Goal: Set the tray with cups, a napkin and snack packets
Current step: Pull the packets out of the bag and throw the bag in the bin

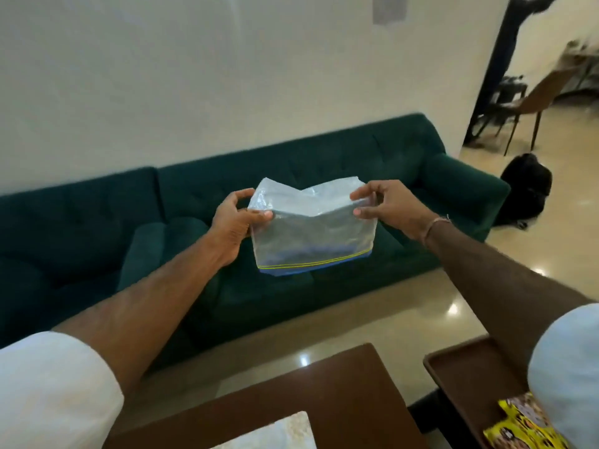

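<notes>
I hold a clear plastic zip bag (312, 234) up in the air in front of me, upside down, its blue and yellow seal strip at the bottom edge. My left hand (231, 226) pinches its upper left corner and my right hand (389, 207) pinches its upper right corner. The bag looks empty. At the lower right a dark brown tray (460, 367) lies partly behind my right sleeve, with a yellow snack packet (522, 426) in it. No cups or napkin are in sight.
A brown low table (324, 393) stands below me with a pale mat (278, 432) on it. Behind the bag is a dark green sofa (97, 222) against a white wall. A black bag (526, 186) and a chair (538, 92) stand at the right.
</notes>
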Motion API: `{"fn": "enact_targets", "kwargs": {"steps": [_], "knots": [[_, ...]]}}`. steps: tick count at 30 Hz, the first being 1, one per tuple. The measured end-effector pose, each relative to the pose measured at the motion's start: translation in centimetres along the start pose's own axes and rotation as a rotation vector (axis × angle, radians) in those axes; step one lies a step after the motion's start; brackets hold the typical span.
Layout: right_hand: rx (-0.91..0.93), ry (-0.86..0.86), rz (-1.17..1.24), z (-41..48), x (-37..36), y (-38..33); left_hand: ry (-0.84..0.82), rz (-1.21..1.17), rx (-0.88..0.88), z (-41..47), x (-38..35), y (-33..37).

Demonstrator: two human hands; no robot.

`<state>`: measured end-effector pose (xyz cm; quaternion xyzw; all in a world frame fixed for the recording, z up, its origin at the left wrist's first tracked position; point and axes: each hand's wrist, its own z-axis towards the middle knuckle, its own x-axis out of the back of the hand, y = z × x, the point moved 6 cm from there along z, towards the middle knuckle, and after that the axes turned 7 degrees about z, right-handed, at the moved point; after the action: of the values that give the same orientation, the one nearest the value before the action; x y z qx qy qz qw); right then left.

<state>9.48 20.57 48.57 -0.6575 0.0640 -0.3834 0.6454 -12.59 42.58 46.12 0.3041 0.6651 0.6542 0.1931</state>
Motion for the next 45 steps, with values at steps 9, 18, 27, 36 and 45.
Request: {"fn": "enact_targets", "kwargs": {"steps": [9,18,27,36,45], "knots": [[0.362,-0.101,-0.554,-0.5,-9.3,-26.1,0.086,0.855,-0.460,-10.2,14.1,15.6],[0.527,-0.009,-0.188,-3.1,-18.8,-38.9,0.061,0.414,-0.279,-15.4,23.6,17.3],[-0.156,-0.488,0.777,-4.5,-33.9,-31.7,0.155,-0.077,-0.120,-20.0,34.4,13.0],[0.377,-0.454,0.296,-7.4,-46.3,-37.4,0.645,0.015,-0.066,-28.1,46.8,7.2],[0.582,-0.696,-0.262,-12.4,-67.1,-41.0,0.556,0.715,0.171,-35.5,61.0,-3.0]]}}
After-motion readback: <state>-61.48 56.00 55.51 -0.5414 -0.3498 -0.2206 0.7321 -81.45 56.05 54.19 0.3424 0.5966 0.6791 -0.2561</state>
